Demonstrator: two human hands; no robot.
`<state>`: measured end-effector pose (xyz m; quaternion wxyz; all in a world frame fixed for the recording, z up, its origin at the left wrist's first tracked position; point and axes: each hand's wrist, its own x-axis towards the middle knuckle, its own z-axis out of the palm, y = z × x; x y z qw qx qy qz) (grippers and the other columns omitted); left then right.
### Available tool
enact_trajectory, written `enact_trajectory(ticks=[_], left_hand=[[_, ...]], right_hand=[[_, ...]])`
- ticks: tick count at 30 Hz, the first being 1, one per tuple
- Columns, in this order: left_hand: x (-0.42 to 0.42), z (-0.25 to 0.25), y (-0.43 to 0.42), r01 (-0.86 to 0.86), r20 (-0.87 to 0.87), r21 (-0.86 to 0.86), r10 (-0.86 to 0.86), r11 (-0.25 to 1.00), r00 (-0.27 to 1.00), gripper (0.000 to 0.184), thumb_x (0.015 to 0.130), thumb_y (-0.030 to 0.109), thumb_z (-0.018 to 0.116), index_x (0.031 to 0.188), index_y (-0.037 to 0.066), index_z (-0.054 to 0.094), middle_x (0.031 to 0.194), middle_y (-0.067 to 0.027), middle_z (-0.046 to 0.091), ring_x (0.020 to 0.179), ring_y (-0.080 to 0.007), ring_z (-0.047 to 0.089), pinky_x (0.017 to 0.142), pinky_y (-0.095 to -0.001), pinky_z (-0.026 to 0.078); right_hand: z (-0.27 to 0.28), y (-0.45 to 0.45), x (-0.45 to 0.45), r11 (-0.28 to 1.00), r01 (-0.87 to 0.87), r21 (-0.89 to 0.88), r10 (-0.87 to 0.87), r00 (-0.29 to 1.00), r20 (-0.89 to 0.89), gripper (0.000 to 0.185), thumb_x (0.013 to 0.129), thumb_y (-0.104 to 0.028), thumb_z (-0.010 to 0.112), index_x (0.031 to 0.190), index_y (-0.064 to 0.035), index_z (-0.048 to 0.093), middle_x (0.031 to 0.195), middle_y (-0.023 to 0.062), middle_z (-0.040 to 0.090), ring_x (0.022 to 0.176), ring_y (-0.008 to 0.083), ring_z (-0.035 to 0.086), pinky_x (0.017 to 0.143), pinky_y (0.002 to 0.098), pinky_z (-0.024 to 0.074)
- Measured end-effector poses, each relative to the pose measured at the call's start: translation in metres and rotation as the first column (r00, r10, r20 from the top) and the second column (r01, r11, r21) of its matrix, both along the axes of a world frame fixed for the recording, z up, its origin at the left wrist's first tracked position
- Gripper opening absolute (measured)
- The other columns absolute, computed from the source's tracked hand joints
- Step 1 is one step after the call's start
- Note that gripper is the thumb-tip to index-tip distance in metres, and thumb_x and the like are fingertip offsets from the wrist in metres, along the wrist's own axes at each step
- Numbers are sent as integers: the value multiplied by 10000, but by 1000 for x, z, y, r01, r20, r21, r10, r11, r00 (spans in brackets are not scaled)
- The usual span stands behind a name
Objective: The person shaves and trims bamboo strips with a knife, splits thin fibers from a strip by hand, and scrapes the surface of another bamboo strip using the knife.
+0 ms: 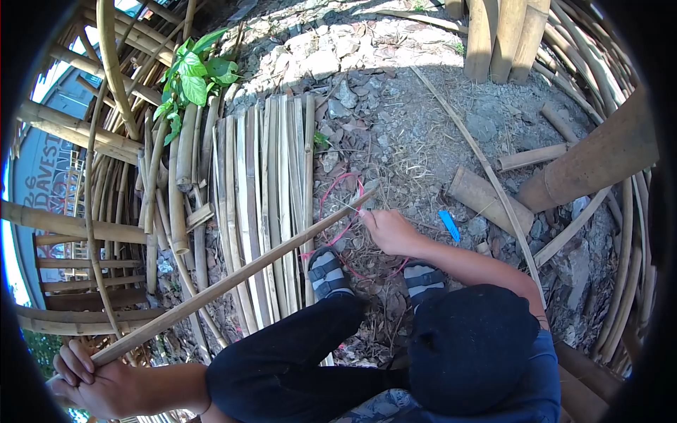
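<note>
My left hand (88,381), at the lower left, is wrapped round the near end of a long split bamboo strip (233,275). The strip slants up to the right, its far end above the ground near my right hand (391,233). That hand is closed, its fingertips pinched beside the strip's far end. A thin pale piece (345,204) shows by the fingertips; I cannot make out its kind. Pink string (323,194) loops on the ground around there. Below the strip lies a row of split bamboo slats (271,162), side by side.
My sandalled feet (328,273) are beside the slats. A bamboo fence (84,229) and leafy plant (192,70) stand left. Thick bamboo poles (599,158) and a cut bamboo piece (490,199) are right. A blue piece (448,225) lies on stony ground.
</note>
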<state>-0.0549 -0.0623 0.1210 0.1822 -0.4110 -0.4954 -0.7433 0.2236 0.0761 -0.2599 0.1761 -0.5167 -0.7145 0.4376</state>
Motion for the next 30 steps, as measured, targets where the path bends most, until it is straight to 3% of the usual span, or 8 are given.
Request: enact_trajectory(ticks=[1,3,8,10,18,21,25,30], left_hand=[[-40,2,-10,188,-2,86,-189,978,982,476,1104,394,211,733,98,249,666,-33,271,505,-136,239,440,-265,273],[-44,3,-12,241,10,106,-243,965,970,482,1101,405,221,728,100,249,668,-34,275,504,-135,241,435,-261,265],[-72,8,-31,533,9,155,-541,832,841,502,1091,435,261,725,93,306,632,-23,306,469,-119,252,395,-245,242],[-69,9,-28,785,-13,188,-797,591,604,489,1057,452,324,741,84,379,579,-5,325,427,-104,262,353,-238,230],[-51,5,-29,757,-20,264,-781,598,624,341,958,341,425,756,66,415,540,5,345,386,-97,278,334,-217,232],[-61,11,-34,758,30,202,-777,620,628,320,955,297,425,734,65,415,513,6,342,362,-94,282,332,-215,241],[-62,17,-34,790,65,214,-815,575,576,327,964,251,411,682,84,410,469,12,345,319,-79,286,330,-214,248],[-20,5,-17,801,24,229,-826,553,563,332,974,200,366,657,106,401,442,25,344,302,-68,290,334,-200,242]], right_hand=[[23,-7,-5,1000,5,28,-2,996,-91,467,1062,-322,373,905,41,621,701,264,639,692,470,644,677,567,513],[57,-20,-15,989,-19,147,64,949,-309,461,1060,-320,377,917,40,627,701,264,642,697,468,651,673,560,523],[36,-24,-26,983,-23,180,66,969,-238,414,1050,-286,428,833,23,598,678,271,606,658,468,624,639,538,499],[22,-14,-15,984,-70,162,95,984,-149,431,1050,-297,423,840,35,600,696,272,622,646,471,624,632,544,500],[-58,4,26,998,6,65,-21,976,218,600,1065,-376,336,783,39,663,704,283,652,719,485,662,709,563,535],[-13,-13,7,993,112,41,-111,993,-34,563,1061,-372,363,807,47,641,689,304,623,702,495,642,694,566,512],[28,-39,-12,982,-65,176,109,961,-255,492,1057,-359,388,891,37,629,716,289,639,685,484,642,684,567,512],[-80,5,20,999,36,-26,-31,985,171,559,1064,-397,322,880,18,649,735,290,645,756,475,658,708,557,524]])
